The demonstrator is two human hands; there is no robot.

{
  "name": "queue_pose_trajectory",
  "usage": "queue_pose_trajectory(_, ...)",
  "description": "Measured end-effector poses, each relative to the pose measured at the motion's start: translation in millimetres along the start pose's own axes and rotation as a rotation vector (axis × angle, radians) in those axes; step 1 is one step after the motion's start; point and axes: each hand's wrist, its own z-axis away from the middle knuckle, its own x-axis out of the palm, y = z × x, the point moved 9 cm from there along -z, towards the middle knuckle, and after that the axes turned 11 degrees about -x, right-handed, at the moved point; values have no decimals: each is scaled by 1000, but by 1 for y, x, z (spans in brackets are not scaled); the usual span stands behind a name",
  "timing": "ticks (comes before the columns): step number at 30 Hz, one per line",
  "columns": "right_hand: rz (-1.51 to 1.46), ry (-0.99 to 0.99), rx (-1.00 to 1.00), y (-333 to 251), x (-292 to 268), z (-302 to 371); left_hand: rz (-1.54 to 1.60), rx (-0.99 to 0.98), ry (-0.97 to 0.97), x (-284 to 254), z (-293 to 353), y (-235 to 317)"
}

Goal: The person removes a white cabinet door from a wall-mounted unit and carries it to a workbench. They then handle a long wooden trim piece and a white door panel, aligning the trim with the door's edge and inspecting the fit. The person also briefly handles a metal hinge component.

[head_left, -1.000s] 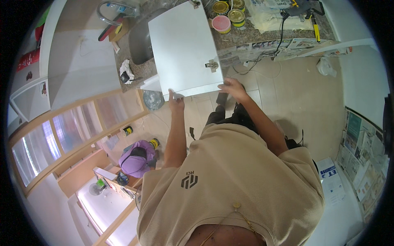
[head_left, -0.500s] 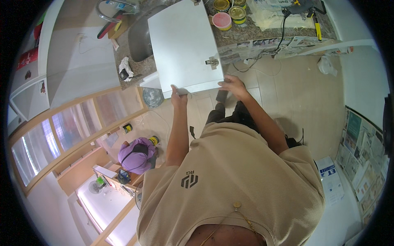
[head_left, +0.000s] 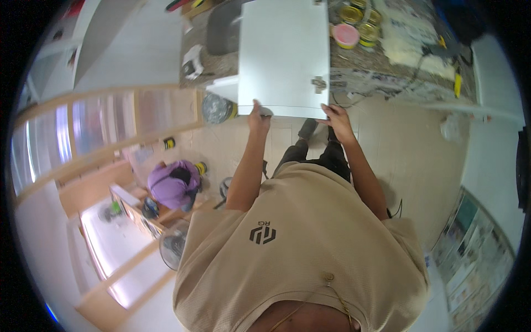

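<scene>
A white cabinet door [head_left: 283,55] lies across the counter in front of me, its near edge sticking out over the floor. Two metal hinges are along its right side; the nearer hinge [head_left: 319,84] shows clearly. My left hand [head_left: 260,119] grips the near edge toward the left corner, thumb on top. At the near right corner my right hand [head_left: 338,120] is closed on the same door, with its thumb on the upper face. Fingers under the panel are hidden on both hands.
The stone counter [head_left: 213,66] holds a sink [head_left: 223,33], a crumpled white cloth [head_left: 193,61], several cans, a pink-topped tub [head_left: 346,35] and a yellow cutter [head_left: 457,83]. A bucket [head_left: 215,108] stands below. A person in purple [head_left: 174,185] crouches at the left, near a fan [head_left: 172,243].
The whole view has turned and shifted, so the door now looks straighter and farther right. Both hands keep hold of its near edge.
</scene>
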Motion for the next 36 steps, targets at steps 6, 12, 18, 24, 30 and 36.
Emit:
queue_pose_trajectory(6, 12, 35, -23, -4, 3, -1, 11, 155, 190, 0, 44, 36)
queue_pose_trajectory(12, 90, 24, 28, -5, 7, 0, -15, 162, 68, -25, 40, 41)
queue_pose_trajectory(18, 186, 141, 61, -12, 1, 8, 87, 166, -44, -18, 53, 45)
queue_pose_trajectory(24, 320, 203, 94, -10, -2, 12, 76, 125, -165, -29, 44, 43)
queue_pose_trajectory(30, 380, 230, 113, -16, -2, 13, 91, 126, -235, -37, 24, 37)
queue_pose_trajectory(36, 314, 298, 99, -12, 1, 14, 132, 180, -174, -42, 26, 53)
